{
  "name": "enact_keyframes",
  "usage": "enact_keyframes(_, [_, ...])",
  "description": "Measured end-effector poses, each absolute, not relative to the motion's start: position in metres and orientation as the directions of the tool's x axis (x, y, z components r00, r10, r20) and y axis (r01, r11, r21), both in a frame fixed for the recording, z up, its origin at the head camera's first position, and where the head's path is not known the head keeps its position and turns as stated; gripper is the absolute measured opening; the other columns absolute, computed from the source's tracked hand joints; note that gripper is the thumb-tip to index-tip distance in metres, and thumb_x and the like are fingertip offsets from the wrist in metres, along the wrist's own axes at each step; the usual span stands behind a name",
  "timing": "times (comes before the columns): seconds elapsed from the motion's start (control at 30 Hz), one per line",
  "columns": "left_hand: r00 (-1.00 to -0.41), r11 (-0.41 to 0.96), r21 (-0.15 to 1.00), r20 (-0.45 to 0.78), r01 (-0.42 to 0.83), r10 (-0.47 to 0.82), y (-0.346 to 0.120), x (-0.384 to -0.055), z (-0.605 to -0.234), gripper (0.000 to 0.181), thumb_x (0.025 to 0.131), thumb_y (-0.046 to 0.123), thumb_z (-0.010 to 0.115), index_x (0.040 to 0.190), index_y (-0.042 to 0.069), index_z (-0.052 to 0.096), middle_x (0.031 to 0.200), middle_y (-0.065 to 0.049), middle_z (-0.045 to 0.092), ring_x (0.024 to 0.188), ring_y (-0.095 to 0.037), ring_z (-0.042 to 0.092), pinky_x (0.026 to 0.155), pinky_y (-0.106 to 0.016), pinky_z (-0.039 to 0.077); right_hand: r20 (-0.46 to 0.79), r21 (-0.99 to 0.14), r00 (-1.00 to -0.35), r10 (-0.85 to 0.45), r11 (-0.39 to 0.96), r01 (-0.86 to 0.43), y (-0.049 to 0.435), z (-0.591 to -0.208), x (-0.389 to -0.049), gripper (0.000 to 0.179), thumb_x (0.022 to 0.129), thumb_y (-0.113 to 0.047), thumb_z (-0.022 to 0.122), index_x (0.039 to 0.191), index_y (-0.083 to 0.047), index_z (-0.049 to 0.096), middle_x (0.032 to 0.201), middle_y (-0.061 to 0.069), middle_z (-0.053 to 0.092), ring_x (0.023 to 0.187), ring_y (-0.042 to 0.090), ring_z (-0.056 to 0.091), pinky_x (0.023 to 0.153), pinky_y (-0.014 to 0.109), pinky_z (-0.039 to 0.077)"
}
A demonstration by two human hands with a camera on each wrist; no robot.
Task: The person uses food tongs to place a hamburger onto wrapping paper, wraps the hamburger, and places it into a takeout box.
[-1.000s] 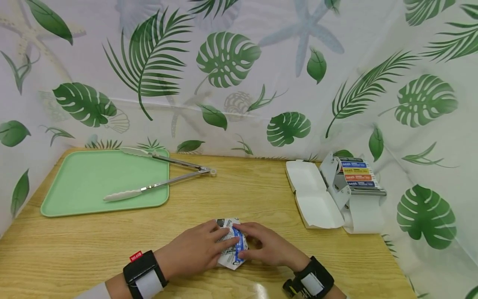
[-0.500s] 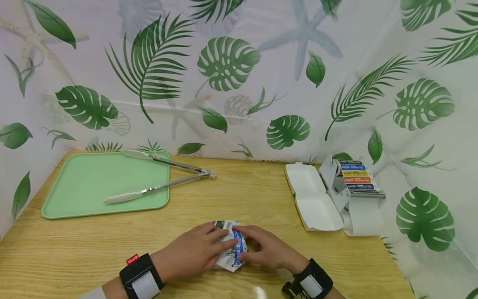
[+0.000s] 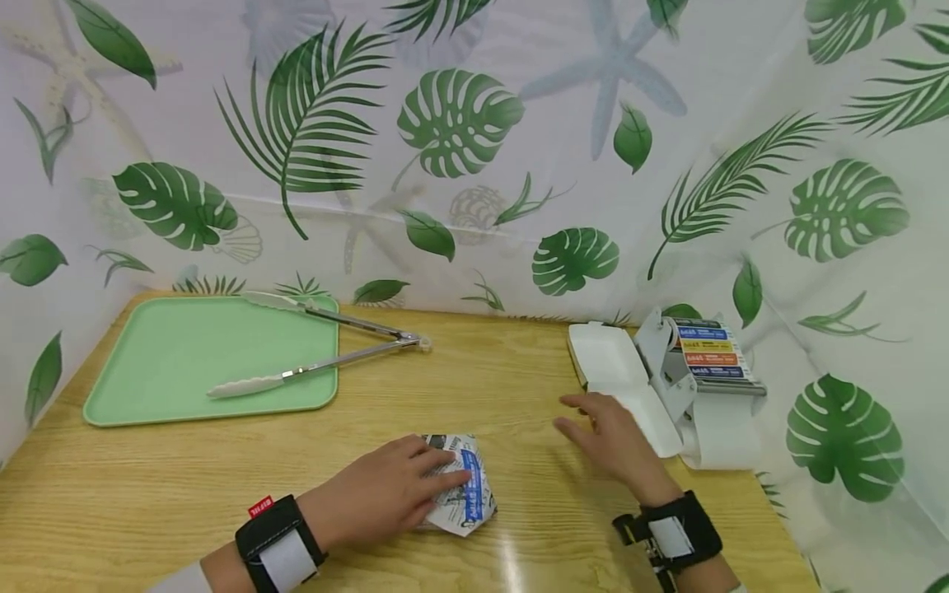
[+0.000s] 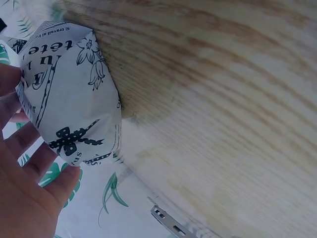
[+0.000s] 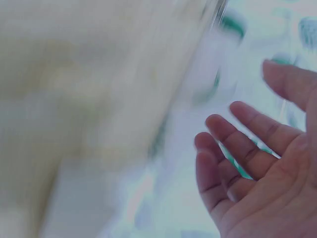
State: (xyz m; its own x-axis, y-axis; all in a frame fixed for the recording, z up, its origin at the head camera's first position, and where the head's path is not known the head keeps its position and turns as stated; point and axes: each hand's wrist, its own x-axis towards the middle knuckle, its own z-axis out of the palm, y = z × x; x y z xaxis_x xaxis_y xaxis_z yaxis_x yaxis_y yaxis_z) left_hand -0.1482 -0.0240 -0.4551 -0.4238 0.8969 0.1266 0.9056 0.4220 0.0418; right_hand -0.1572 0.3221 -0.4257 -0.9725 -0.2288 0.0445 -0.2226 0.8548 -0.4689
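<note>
A packet wrapped in newsprint-patterned paper lies on the wooden table, a blue printed strip across its top. My left hand rests on its left part, fingers stretched out over the paper. From the left wrist view, the fingertips touch the edge of the wrapped packet, whose side shows black print and flower drawings. My right hand is off the packet, holding nothing, near the white open clamshell box and overlapping its front part in the head view. The right wrist view shows that hand with its fingers loosely spread.
At the left lies a green tray, with metal tongs partly across its right edge. A label dispenser with several coloured rolls stands right of the clamshell box. A leaf-patterned cloth rises behind the table.
My right hand has let go of the packet and moved right and away from me, toward the clamshell box. The left hand has stayed on the packet.
</note>
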Motion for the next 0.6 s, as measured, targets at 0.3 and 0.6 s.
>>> enact_keyframes(0.3, [-0.43,0.426,0.053,0.108,0.903,0.897,-0.024,-0.151,-0.452,0.048,0.108,0.035,0.049,0.155,0.029,0.043,0.148,0.0,0.053,0.132,-0.021,0.05,0.114,-0.038,0.04,-0.187,-0.214,-0.977,-0.1,0.975,-0.058,0.401,-0.421,-0.145,0.044,0.089,-0.031,0.078,0.118,0.001,0.071,0.111,0.016,0.07,0.11,0.043,0.059,0.093,0.06,0.047])
enact_keyframes(0.6, [-0.442,0.432,0.115,0.086,0.895,0.893,-0.028,-0.15,-0.451,0.048,0.108,0.033,0.05,0.155,0.03,0.043,0.149,0.0,0.052,0.135,-0.023,0.049,0.113,-0.04,0.041,0.016,-0.107,-0.982,-0.186,0.977,-0.187,0.389,-0.441,-0.134,0.01,0.086,-0.007,0.079,0.092,-0.014,0.077,0.085,-0.004,0.071,0.082,0.018,0.061,0.074,0.042,0.05])
